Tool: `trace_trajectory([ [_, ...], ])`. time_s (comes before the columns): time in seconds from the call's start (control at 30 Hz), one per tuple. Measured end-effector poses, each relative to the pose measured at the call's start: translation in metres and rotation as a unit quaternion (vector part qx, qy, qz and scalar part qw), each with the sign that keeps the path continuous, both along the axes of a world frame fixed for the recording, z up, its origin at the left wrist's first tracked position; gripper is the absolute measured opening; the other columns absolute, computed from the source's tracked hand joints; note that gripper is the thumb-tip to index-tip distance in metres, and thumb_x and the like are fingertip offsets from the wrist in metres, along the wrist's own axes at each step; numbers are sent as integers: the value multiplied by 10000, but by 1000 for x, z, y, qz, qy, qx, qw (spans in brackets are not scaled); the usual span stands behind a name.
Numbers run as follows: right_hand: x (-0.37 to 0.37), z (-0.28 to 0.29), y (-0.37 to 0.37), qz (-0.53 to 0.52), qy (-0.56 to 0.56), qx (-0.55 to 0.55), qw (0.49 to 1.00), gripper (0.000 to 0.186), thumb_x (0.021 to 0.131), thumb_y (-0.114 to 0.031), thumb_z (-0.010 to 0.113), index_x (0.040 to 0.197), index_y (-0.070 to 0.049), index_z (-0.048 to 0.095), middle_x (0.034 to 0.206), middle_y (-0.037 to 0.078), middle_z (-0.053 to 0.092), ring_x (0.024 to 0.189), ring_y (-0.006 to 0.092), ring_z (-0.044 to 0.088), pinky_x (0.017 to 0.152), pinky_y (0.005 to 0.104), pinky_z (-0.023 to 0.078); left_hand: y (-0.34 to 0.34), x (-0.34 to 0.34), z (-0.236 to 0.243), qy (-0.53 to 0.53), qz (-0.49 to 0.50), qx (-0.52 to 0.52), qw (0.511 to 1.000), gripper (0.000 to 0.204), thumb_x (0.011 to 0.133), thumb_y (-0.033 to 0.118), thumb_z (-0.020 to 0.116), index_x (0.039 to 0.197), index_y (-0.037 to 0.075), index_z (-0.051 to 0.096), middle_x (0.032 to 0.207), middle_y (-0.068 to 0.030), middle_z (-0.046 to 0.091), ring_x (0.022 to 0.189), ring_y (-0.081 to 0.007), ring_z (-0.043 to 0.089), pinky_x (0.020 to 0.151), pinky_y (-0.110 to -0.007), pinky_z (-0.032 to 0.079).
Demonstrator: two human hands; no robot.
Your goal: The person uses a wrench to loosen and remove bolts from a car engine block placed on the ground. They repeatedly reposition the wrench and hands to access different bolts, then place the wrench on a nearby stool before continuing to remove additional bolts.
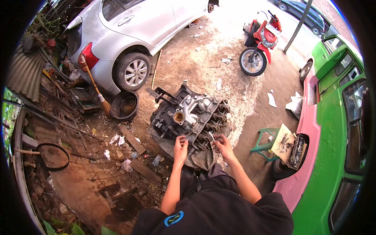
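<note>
In front of me an engine [163,122] rests on a dark grey cover [156,136], with its silver intake manifold [190,105] on top and valve gear [203,140] exposed on the near right side. At the engine's near edge, my left hand [180,150] is closed with thumb and fingertips together; whatever lies between them is too small to make out. Across from it, my right hand [225,148] pinches a slim, shiny metal piece [211,136] above the valve gear. Its exact kind cannot be told.
A black tub [126,105] and a broom [102,102] stand left, by a silver car [149,23]. To the right, a green stool [263,145] bears a board [282,137] with metal parts, beside a green and pink van [321,149]. Wood planks [131,139] and litter cover the left ground; a red motorcycle [260,43] stands beyond.
</note>
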State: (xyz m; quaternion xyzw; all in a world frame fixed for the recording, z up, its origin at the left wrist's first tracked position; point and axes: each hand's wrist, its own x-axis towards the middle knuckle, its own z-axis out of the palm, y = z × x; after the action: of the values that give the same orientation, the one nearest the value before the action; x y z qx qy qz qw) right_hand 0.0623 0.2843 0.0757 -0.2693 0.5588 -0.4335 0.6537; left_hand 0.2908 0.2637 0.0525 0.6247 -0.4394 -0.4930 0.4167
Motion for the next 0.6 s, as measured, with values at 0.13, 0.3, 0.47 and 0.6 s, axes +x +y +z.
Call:
trace_trajectory([
  [0.13, 2, 0, -13, 34, 75, -11, 997, 295, 928, -22, 567, 1218, -69, 594, 890, 73, 675, 656, 79, 538, 536, 227, 426, -14, 6, -7, -113, 6, 24, 993, 336, 948, 134, 603, 1231, -4, 487, 943, -109, 608, 824, -202, 618, 742, -345, 498],
  [0.3, 28, 12, -31, 130, 352, -139, 916, 265, 840, -60, 623, 1097, -20, 675, 938, 175, 713, 849, 305, 704, 790, 392, 545, -41, 24, -18, 44, -41, 114, 992, 379, 968, 197, 603, 1247, -35, 493, 892, -114, 634, 741, -182, 667, 662, -320, 523],
  [0.47, 72, 30, -46, 105, 481, -127, 861, 236, 832, -50, 615, 1050, 12, 681, 937, 218, 694, 901, 373, 676, 812, 448, 532, -67, 47, -23, 116, -170, 166, 964, 314, 1007, 167, 537, 1243, -41, 530, 919, -132, 698, 739, -168, 681, 669, -302, 530],
  [0.6, 112, 34, -53, 71, 538, -93, 835, 257, 822, -35, 584, 1060, 8, 672, 925, 229, 648, 913, 427, 637, 809, 507, 514, -80, 61, -21, 138, -248, 176, 943, 319, 1008, 127, 509, 1281, -38, 513, 970, -157, 709, 807, -198, 702, 725, -325, 550],
])
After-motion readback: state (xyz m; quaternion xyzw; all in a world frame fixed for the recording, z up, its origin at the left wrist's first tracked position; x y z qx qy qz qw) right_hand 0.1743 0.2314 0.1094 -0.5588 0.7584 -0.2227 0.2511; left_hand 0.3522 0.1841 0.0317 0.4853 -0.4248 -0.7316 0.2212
